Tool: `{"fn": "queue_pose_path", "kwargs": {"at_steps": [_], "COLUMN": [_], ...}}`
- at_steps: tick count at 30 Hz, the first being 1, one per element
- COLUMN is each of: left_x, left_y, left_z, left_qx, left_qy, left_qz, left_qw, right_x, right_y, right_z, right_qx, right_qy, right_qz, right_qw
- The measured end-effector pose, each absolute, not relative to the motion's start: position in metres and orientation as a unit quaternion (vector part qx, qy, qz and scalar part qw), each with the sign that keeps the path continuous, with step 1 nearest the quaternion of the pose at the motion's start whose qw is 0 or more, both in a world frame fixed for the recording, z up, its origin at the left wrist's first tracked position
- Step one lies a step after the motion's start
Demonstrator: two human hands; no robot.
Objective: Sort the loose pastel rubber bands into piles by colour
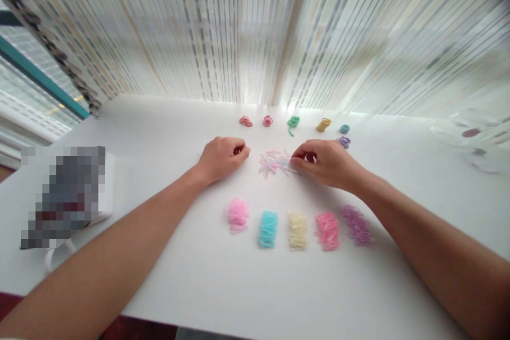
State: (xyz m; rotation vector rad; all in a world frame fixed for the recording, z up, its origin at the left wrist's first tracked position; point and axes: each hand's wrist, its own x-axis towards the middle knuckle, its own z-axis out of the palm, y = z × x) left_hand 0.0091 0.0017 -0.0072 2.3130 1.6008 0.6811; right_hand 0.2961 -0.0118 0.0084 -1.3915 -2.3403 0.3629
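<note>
My left hand (225,158) rests on the white table with its fingers curled, left of a loose pile of pale pink and bluish pieces (274,162); whatever it may hold is hidden. At the pile's right edge is my right hand (324,162), thumb and forefinger pinched together over the pieces; what lies between the fingertips is too small to tell. Nearer to me are a pink bundle (238,215), a turquoise bundle (268,229), a pale yellow bundle (297,230), a darker pink bundle (328,231) and a purple bundle (357,225).
Along the far side lie red (246,121), pink (268,121), green (294,123), yellow (323,125), blue (345,129) and violet coils (343,142). A blurred-out object (71,196) stands at left. A striped curtain (255,32) hangs behind the table (191,281).
</note>
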Motion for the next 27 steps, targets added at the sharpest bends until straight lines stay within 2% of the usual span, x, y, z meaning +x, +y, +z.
{"fn": "queue_pose_path", "kwargs": {"at_steps": [14,27], "left_x": [0.010,0.010], "left_y": [0.001,0.000], "left_z": [-0.005,-0.005], "left_qx": [0.793,0.793], "left_qy": [0.551,0.550], "left_qz": [0.227,0.231], "left_qw": [0.126,0.126], "right_x": [0.293,0.288], "right_y": [-0.016,-0.023], "right_z": [0.017,0.027], "right_qx": [-0.525,-0.494], "right_qy": [-0.814,-0.832], "right_qz": [0.130,0.145], "right_qw": [0.214,0.206]}}
